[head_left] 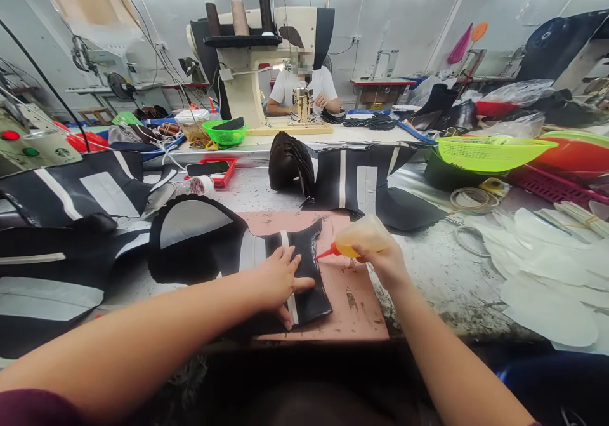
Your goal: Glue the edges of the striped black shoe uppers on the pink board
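pink board (360,315), bottle (365,234) in right hand (391,264)

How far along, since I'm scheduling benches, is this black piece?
Seemingly done: the pale strip across the black piece and the wet-looking line along its edge.
In hand: the right hand holds the squeeze bottle, red nozzle at that edge; the left hand rests on the piece.
Perhaps left: the rest of that edge, though I can't tell how much is coated.

Three thread spools (239,16); one held squeeze bottle (365,235); one pink board (354,315); white pieces (549,305), probably over six.
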A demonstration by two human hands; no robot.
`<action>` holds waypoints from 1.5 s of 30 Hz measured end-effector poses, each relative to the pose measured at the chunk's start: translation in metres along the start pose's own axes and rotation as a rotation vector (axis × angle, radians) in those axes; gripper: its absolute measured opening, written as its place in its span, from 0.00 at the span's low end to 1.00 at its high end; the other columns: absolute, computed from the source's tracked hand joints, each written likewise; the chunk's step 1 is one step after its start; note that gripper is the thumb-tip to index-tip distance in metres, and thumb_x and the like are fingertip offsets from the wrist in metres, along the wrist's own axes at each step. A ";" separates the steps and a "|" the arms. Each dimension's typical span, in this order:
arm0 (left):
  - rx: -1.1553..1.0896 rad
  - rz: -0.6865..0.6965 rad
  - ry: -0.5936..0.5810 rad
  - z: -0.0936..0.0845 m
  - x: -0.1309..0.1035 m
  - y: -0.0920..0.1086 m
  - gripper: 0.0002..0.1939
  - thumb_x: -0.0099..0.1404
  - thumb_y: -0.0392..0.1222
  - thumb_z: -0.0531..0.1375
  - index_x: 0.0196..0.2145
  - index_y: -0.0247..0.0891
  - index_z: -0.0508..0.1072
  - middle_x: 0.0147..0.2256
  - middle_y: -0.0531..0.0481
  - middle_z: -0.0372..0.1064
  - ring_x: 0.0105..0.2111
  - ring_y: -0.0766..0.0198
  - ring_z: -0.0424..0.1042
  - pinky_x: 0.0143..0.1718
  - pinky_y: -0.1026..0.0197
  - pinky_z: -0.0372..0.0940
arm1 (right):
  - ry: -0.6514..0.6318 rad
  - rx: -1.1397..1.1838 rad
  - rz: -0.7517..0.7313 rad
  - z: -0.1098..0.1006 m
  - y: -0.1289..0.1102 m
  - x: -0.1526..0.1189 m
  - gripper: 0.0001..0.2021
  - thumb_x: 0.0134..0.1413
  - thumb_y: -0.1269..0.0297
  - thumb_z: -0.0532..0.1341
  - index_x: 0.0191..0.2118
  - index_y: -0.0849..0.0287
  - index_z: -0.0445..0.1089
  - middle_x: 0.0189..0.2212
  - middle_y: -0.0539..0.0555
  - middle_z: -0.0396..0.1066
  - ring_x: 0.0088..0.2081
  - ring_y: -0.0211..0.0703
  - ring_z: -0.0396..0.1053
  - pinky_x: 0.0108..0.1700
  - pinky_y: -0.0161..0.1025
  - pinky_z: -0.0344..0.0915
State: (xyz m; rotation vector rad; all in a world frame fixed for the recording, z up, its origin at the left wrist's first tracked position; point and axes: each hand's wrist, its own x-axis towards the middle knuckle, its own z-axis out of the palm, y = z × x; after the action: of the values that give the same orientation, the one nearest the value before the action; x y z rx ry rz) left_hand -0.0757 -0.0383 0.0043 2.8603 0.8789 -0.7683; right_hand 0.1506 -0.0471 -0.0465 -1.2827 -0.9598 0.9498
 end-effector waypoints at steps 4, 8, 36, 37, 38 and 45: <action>0.001 0.004 -0.010 0.000 0.000 0.000 0.48 0.39 0.62 0.66 0.57 0.48 0.58 0.60 0.31 0.47 0.59 0.30 0.43 0.53 0.39 0.45 | -0.083 0.000 0.074 -0.009 0.003 -0.006 0.26 0.24 0.52 0.72 0.33 0.61 0.69 0.26 0.54 0.72 0.26 0.49 0.71 0.18 0.38 0.67; -0.005 -0.001 -0.007 0.001 0.002 -0.001 0.47 0.40 0.61 0.67 0.57 0.48 0.59 0.60 0.32 0.48 0.59 0.31 0.43 0.53 0.39 0.45 | -0.028 0.022 0.039 -0.013 0.006 -0.010 0.25 0.25 0.52 0.71 0.33 0.60 0.70 0.27 0.54 0.73 0.29 0.50 0.71 0.20 0.39 0.68; -0.012 0.010 -0.087 -0.007 0.003 0.005 0.43 0.45 0.59 0.65 0.57 0.54 0.56 0.61 0.35 0.45 0.60 0.33 0.41 0.54 0.37 0.41 | -0.132 0.084 0.024 -0.020 0.016 -0.012 0.24 0.30 0.54 0.71 0.36 0.61 0.70 0.34 0.57 0.74 0.38 0.55 0.71 0.38 0.50 0.70; -0.013 0.010 -0.089 -0.007 0.002 0.004 0.43 0.45 0.59 0.65 0.57 0.54 0.56 0.61 0.35 0.44 0.60 0.33 0.41 0.54 0.37 0.41 | -0.099 0.081 -0.001 -0.016 0.015 -0.009 0.25 0.29 0.54 0.71 0.37 0.61 0.69 0.34 0.57 0.73 0.37 0.55 0.71 0.37 0.50 0.70; -0.014 0.011 -0.088 -0.007 0.001 0.003 0.43 0.45 0.59 0.65 0.57 0.54 0.56 0.61 0.35 0.44 0.60 0.34 0.41 0.55 0.37 0.41 | -0.069 0.075 -0.022 -0.013 0.014 -0.006 0.26 0.29 0.55 0.72 0.37 0.60 0.69 0.34 0.56 0.73 0.37 0.54 0.71 0.37 0.50 0.70; -0.103 -0.024 -0.068 -0.009 -0.005 0.006 0.46 0.46 0.68 0.58 0.57 0.38 0.58 0.61 0.28 0.42 0.61 0.36 0.38 0.56 0.39 0.38 | -0.153 0.067 0.069 -0.034 0.022 -0.031 0.23 0.29 0.55 0.71 0.35 0.60 0.71 0.31 0.56 0.73 0.35 0.53 0.71 0.36 0.49 0.70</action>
State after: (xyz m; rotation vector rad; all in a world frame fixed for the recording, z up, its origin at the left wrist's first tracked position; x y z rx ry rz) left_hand -0.0722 -0.0438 0.0141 2.7227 0.9175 -0.7939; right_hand 0.1722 -0.0856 -0.0712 -1.2062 -0.9975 1.1380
